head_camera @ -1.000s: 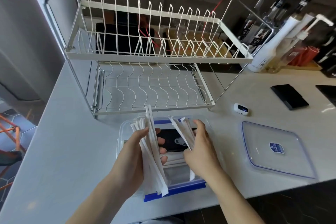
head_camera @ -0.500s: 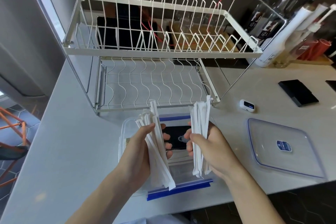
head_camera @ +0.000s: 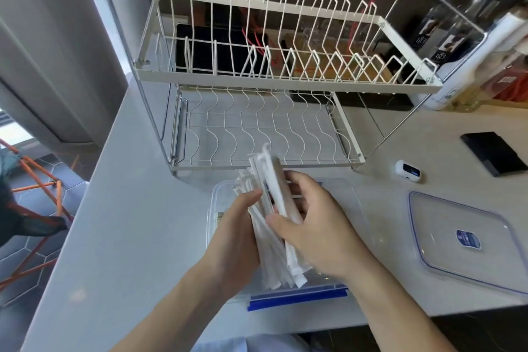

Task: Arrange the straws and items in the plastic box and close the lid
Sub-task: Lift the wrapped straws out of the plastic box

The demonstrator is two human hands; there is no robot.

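I'm holding the straws [head_camera: 271, 217] with both hands, left hand [head_camera: 237, 237] and right hand [head_camera: 317, 226] pressed around one bundle, long axis running 11 to 5 o'clock above the box [head_camera: 354, 208].

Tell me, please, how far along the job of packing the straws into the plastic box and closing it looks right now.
Early to midway. Done: the wrapped straws are gathered into one bundle. In hand: the left hand and right hand both grip that bundle above the open plastic box. Left: lay the straws inside, then fetch the lid, which lies apart on the counter to the right, and close it.
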